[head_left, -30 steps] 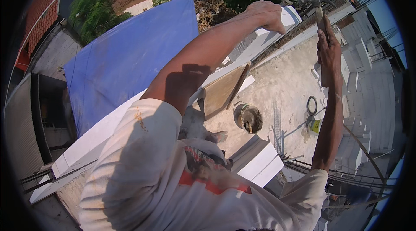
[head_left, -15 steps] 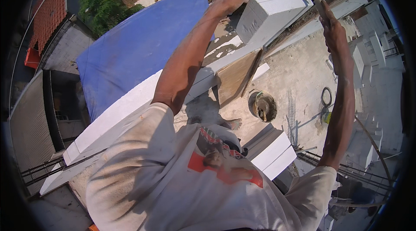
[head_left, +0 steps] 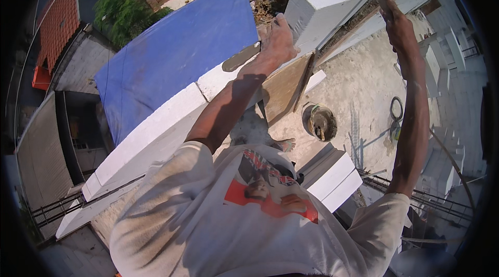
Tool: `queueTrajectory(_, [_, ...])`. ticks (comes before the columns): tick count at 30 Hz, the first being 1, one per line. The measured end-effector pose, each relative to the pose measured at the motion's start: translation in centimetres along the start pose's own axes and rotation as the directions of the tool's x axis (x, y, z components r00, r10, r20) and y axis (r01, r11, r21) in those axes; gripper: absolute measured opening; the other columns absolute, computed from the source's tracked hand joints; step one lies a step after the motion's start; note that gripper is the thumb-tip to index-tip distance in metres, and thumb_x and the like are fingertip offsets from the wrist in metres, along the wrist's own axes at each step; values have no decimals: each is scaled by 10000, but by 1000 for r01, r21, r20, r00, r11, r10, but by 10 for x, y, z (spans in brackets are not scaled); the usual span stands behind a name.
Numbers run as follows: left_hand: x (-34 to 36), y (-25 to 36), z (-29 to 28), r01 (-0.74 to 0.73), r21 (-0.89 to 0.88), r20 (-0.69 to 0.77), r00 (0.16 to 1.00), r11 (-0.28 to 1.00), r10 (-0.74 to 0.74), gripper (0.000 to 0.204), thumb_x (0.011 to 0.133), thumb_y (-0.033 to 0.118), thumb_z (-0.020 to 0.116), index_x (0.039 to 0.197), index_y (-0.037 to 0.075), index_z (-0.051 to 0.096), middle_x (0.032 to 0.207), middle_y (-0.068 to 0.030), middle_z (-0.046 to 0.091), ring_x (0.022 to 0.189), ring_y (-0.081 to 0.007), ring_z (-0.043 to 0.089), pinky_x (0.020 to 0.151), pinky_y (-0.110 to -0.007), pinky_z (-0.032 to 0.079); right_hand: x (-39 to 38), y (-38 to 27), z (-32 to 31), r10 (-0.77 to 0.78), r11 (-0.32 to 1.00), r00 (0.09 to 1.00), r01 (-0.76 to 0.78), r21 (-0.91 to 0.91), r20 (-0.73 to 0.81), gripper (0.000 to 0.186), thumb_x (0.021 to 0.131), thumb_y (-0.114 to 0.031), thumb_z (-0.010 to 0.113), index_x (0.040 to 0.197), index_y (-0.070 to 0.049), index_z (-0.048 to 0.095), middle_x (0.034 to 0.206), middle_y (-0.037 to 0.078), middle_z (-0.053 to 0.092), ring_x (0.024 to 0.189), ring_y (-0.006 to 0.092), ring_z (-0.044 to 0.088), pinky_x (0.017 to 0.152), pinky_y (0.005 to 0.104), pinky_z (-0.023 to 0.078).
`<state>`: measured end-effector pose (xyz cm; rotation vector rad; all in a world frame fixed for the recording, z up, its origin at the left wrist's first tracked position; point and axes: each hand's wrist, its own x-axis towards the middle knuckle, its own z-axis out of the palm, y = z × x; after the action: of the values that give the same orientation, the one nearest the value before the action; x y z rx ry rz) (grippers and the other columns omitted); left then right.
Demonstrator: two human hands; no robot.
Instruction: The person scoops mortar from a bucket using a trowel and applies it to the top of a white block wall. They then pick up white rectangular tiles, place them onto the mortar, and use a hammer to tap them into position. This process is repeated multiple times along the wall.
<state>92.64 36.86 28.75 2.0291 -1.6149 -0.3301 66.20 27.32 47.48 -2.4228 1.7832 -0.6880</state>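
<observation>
A large white lightweight block (head_left: 325, 4) sits on top of the white block wall (head_left: 176, 108), its rough end turned toward me. My left hand (head_left: 278, 43) is at that rough end, fingers apart, apparently touching it; the fingertips are partly hard to make out. Grey wet mortar (head_left: 241, 59) lies on the wall top just left of this hand. My right hand (head_left: 399, 30) grips the wooden handle of a hammer (head_left: 383, 1). The hammer's metal head is at the block's far right end; whether it touches cannot be made out.
A blue tarp (head_left: 176, 53) hangs beyond the wall. A wooden board (head_left: 286, 87) leans on the near side. On the concrete floor stand a mortar bucket (head_left: 327, 116) and more white blocks (head_left: 338, 181). Steel bars (head_left: 447, 207) run at the lower right.
My left hand has come down from the block's top to its near end, toward me. The hammer stays at the far end, slightly shifted. The view has moved a little.
</observation>
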Motion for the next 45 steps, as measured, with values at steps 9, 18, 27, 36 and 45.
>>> queueTrajectory(9, [1,-2,8,-53,105,-76,995,993,61,1128,683,276,889,1466,-136,188,1240,-319,615,1255,-430,578,1234,-594,143,-16,-33,-30,112,991,992,-116,69,61,503,1081,-277,509,1564,-390,426,931,142,725,526,164,543,408,346,465])
queueTrajectory(18, [4,-7,12,-114,52,-131,984,992,120,1031,679,263,883,1394,-141,259,1212,-343,616,1247,-435,589,1245,-520,210,-29,-52,-30,44,996,989,-54,75,138,514,1065,-323,573,1554,-418,444,731,44,567,506,108,490,418,324,492])
queueTrajectory(27, [3,-17,6,-74,67,-122,989,995,82,1057,670,253,898,1387,-168,246,1216,-354,610,1262,-453,574,1266,-510,188,-33,-64,-20,-98,988,993,88,130,72,505,1068,-294,567,1544,-425,455,903,101,702,539,115,529,436,321,517])
queueTrajectory(36, [4,-2,12,-99,59,-102,989,993,105,1090,682,268,876,1431,-166,214,1263,-355,589,1276,-450,565,1266,-520,185,-46,-55,-37,37,997,995,-42,57,90,494,1075,-341,550,1554,-404,444,1160,144,751,539,139,553,435,325,510])
queueTrajectory(45, [-5,-3,13,-86,83,-82,992,993,93,972,735,182,814,1449,-174,259,1340,-388,509,1387,-467,457,1241,-614,154,-201,5,81,271,748,960,-164,643,-70,439,974,-235,754,1331,-28,604,704,-18,563,574,58,514,517,246,445])
